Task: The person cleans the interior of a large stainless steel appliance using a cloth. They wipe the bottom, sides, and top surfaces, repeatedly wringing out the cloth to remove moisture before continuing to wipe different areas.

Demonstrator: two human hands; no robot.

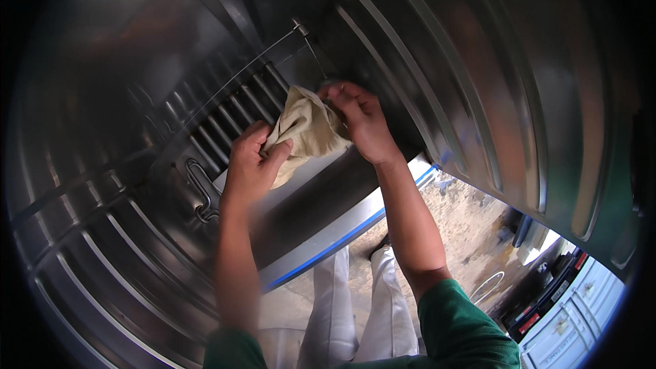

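A crumpled beige cloth [311, 126] hangs between my two hands inside a shiny metal cabinet. My left hand [251, 162] grips its left side, thumb on top and fingers bent behind. On the cloth's upper right, my right hand [361, 121] has its fingers curled together at the edge; the fingertips are slightly blurred. Close to those fingertips ends a thin metal rod [314, 55], which runs down from a small fitting [300, 27]. Below and left of the cloth is a bent metal loop [200, 191] on the cabinet wall.
Ribbed metal walls [437, 89] rise on both sides. Behind the cloth stands a row of metal bars [239, 113]. A metal sill with a blue strip [342, 240] crosses in front of my legs. Beyond lie a stained floor [461, 222] and a pale blue-white case [577, 314] at lower right.
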